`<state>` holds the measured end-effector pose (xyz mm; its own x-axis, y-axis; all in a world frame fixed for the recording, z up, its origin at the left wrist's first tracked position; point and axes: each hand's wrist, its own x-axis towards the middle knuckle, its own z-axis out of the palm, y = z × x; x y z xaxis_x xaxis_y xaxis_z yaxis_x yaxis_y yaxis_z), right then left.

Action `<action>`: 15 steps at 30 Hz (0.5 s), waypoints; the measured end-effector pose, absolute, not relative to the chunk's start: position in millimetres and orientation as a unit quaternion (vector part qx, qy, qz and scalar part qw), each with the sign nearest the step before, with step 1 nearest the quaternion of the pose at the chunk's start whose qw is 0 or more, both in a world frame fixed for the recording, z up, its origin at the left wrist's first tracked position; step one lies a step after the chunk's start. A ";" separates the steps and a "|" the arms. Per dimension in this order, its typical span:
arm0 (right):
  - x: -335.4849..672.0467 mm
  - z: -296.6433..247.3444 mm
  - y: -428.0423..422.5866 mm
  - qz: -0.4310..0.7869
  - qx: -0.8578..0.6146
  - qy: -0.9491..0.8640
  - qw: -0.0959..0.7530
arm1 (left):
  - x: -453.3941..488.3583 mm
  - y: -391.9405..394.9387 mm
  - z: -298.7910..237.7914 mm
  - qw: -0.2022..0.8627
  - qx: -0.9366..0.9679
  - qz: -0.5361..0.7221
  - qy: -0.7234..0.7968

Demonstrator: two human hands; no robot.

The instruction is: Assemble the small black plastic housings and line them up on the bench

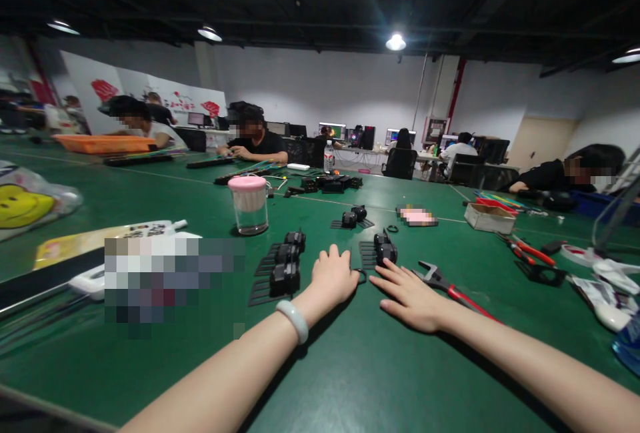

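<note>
My left hand (334, 281), a pale bangle at its wrist, is low over the green table with its fingers bent and drawn together. A small black ring (362, 277) sticks out at its thumb side, seemingly pinched there; the fingertips are partly hidden. My right hand (411, 294) is spread flat, palm down, holding nothing. Its fingertips reach the near end of a black finned part (384, 250). Left of my left hand stand several similar black parts (286, 277) with comb-like fins. Beyond lie another pair of black parts (354, 217) and a second black ring (393, 228).
An adjustable wrench (453, 289) lies beside my right forearm. Red-handled pliers (534, 251) and an open white box (489, 217) are farther right. A pink-lidded glass jar (249, 205) stands left of centre. Co-workers sit across the table, near an orange tray (107, 144).
</note>
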<state>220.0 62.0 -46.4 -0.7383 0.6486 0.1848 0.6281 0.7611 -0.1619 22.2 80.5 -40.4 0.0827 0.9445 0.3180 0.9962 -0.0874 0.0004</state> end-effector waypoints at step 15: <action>217.8 -46.1 47.3 0.043 -0.294 -0.923 0.243 | 48.2 35.1 -26.0 0.105 -0.837 -0.089 -0.529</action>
